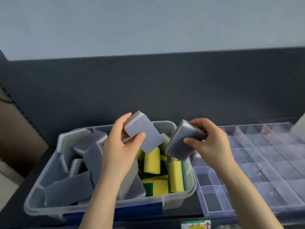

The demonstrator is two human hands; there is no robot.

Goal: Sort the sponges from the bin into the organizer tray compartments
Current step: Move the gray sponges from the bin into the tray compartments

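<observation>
A clear plastic bin [49, 210] holds several grey sponges on its left side and yellow-and-green sponges [152, 162] on its right. My left hand [120, 146] grips a grey sponge [145, 134] lifted above the bin's middle. My right hand [209, 142] grips a second grey sponge [179, 146] over the bin's right rim. The two held sponges are close but apart. To the right lies the clear organizer tray [204, 195] with many compartments.
A dark partition wall rises behind the bin and tray. Something brown stands at the far left [18, 138]. A grey object pokes in at the tray's far right corner [298, 128]. A label with a red arrow [196, 224] is at the front edge.
</observation>
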